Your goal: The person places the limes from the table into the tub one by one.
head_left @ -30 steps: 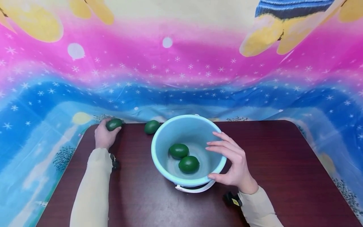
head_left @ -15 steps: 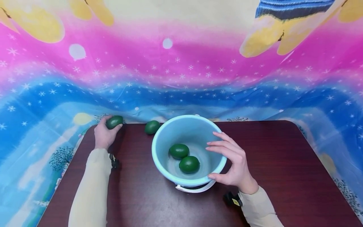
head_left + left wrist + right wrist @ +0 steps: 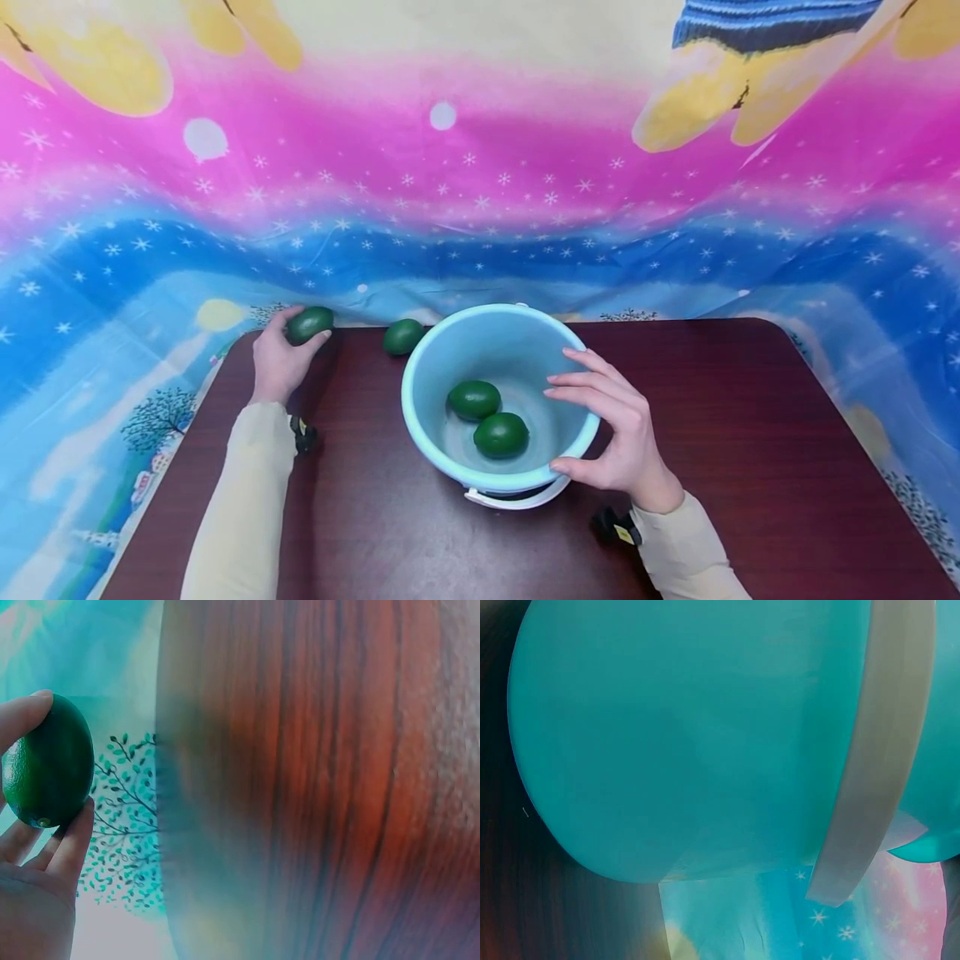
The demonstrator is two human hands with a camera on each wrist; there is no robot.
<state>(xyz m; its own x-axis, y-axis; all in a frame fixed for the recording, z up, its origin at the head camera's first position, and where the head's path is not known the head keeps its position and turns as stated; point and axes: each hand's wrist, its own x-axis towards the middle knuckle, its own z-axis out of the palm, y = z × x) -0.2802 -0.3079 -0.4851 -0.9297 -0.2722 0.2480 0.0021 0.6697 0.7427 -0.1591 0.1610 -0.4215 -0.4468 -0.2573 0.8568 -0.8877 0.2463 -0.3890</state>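
Note:
My left hand point(image 3: 281, 354) grips a dark green avocado point(image 3: 310, 325) near the table's far left corner. In the left wrist view, thumb and fingers close round this avocado point(image 3: 52, 761), its small stem end facing down. A light blue bucket point(image 3: 420, 442) stands upright at the table's middle, with two avocados point(image 3: 474, 400) on its floor. Another avocado point(image 3: 403, 337) lies by the back edge, left of the bucket. My right hand point(image 3: 618, 429) holds the bucket's right rim, fingers reaching over it and thumb on the near side. Only the bucket's outer wall point(image 3: 682, 750) shows in the right wrist view.
The dark red-brown wooden table point(image 3: 750, 433) extends on both sides of the bucket. The white bucket handle point(image 3: 517, 502) hangs at the near side. A patterned cloth point(image 3: 480, 200) with snowflakes drapes behind and beside the table.
The left hand has risen slightly and shifted a little right with the avocado in its grip. The right hand, bucket and other avocados stay put.

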